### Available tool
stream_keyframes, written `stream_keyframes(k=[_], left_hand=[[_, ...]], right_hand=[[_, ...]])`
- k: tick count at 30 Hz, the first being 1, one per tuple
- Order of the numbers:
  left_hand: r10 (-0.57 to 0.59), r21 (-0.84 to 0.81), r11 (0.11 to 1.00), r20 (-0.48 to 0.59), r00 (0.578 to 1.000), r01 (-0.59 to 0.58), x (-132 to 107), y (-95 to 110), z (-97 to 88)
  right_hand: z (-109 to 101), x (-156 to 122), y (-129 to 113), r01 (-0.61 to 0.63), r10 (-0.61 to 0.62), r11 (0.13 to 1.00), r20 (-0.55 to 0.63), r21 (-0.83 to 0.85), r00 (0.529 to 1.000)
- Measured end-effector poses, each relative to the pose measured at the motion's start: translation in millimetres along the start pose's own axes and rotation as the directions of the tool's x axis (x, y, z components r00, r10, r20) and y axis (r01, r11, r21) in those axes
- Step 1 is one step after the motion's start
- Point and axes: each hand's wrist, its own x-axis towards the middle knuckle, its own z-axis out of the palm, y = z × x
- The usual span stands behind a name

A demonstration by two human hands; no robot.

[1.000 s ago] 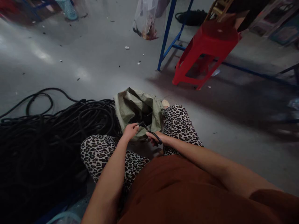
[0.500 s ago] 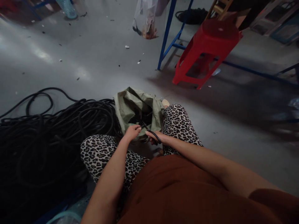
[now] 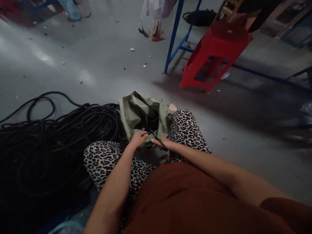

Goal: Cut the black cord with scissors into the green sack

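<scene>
Between my knees stands a pale green woven sack [image 3: 129, 110], its mouth wide, with dark pieces [image 3: 152, 123] inside. My right hand [image 3: 162, 143] is closed around the handles of black scissors [image 3: 159, 140], whose blades point up and left over the sack's near rim. Just left of the blades, my left hand [image 3: 139, 139] pinches a small dark piece [image 3: 148, 132], too small to make out its kind. The blade tips lie close to that piece; whether they touch it I cannot tell.
A large heap of black hose or cable [image 3: 97, 120] lies left of the sack. A red plastic stool [image 3: 219, 42] stands front right beside a blue metal frame [image 3: 172, 42]. Farther off are a clear plastic bag [image 3: 153, 19] and a light blue basket [image 3: 70, 9]. Scraps dot the grey floor.
The scissor handles have come closer together as my right hand tightened on them. My left hand has stayed almost in place.
</scene>
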Motion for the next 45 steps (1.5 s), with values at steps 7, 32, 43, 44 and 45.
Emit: stream_keyframes(k=[7, 32, 43, 44, 45], left_hand=[[0.053, 0.127, 0.991, -0.029, 0.998, -0.049, -0.4, 1.2, -1.1], [0.048, 0.11, 0.993, -0.033, 0.998, -0.044, 2.3, -2.6, -3.2], [0.031, 0.166, 0.986, -0.055, 0.998, -0.021, 4.0, -3.6, -4.9], [0.036, 0.173, 0.985, -0.054, 0.998, -0.026, 3.9, -3.4, -5.7], [0.037, 0.177, 0.984, -0.053, 0.998, -0.027, 3.9, -3.1, -6.5]], right_hand=[[0.2, -2.8, -2.6, -0.025, 0.025, 0.999, 0.001, 0.021, 1.0], [2.3, -7.3, -3.9, -0.06, 0.061, 0.998, -0.075, 0.016, 0.995], [1.8, -6.9, -0.9, -0.06, 0.055, 0.997, -0.09, -0.053, 0.994], [1.5, -7.0, -0.3, -0.056, 0.051, 0.997, -0.086, -0.055, 0.995], [1.2, -7.4, 0.2, -0.054, 0.049, 0.997, -0.083, -0.055, 0.995]])
